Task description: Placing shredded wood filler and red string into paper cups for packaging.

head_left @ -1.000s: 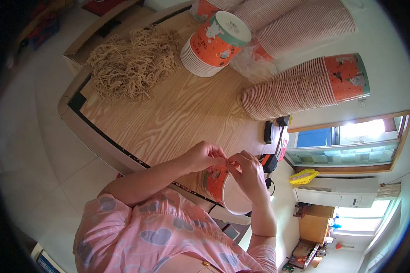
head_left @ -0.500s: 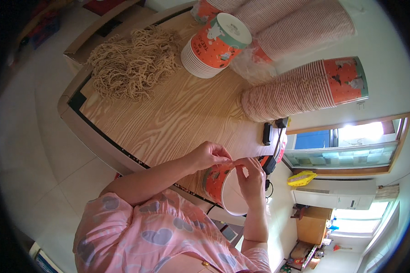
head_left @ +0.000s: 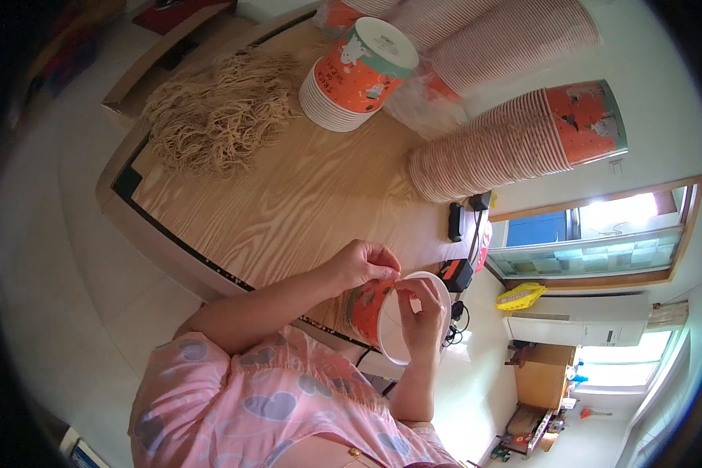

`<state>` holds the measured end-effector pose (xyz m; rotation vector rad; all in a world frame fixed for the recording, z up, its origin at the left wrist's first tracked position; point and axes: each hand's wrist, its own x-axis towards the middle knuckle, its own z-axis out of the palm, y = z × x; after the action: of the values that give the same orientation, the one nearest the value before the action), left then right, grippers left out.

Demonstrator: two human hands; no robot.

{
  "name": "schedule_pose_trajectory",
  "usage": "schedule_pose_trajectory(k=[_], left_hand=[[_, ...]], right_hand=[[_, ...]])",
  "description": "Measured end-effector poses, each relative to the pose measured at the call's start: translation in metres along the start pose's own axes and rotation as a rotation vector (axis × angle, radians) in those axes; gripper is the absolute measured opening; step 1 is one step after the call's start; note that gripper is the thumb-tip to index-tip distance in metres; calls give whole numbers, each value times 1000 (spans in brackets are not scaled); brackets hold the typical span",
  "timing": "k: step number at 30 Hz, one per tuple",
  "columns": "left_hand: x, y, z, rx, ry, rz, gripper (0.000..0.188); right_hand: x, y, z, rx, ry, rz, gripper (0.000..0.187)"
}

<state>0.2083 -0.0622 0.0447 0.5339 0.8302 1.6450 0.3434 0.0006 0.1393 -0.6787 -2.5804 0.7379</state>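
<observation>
An orange patterned paper bucket [head_left: 367, 310] with a white inside lies on its side at the table's near edge, its mouth turned right. My left hand [head_left: 366, 264] is closed in a pinch beside the bucket's rim, thumb against forefinger. Across the mouth reaches my right hand [head_left: 420, 306], its thumb and fingertips pinched close to the left fingertips. Whatever sits between either set of fingers is too small to make out. A tangled heap of tan twine loops [head_left: 214, 113] lies at the far left of the table.
Toward the back stands an upside-down stack of orange buckets [head_left: 359, 74]. A long plastic-wrapped stack [head_left: 515, 140] lies to its right, with more wrapped stacks [head_left: 507, 47] behind. Black devices [head_left: 455, 222] and cables sit along the right edge of the wood-grain table [head_left: 288, 210].
My right hand has drawn down and a little left across the bucket's mouth, baring more of the white rim. My left hand has barely moved. The whole view has shifted slightly.
</observation>
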Motion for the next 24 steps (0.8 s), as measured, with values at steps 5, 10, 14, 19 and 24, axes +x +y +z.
schedule_pose_trajectory(k=[5,10,14,19,24], left_hand=[[2,2,14,68,49,114,12],[-2,1,16,176,95,176,17],[-7,3,18,175,101,180,17],[-7,0,19,118,115,166,17],[-9,-2,19,156,154,211,17]], right_hand=[[-4,6,2,24,40,47,11],[-5,8,2,34,41,66,10],[-3,8,2,38,45,45,11],[-6,21,6,173,58,133,11],[-7,20,4,273,28,198,10]])
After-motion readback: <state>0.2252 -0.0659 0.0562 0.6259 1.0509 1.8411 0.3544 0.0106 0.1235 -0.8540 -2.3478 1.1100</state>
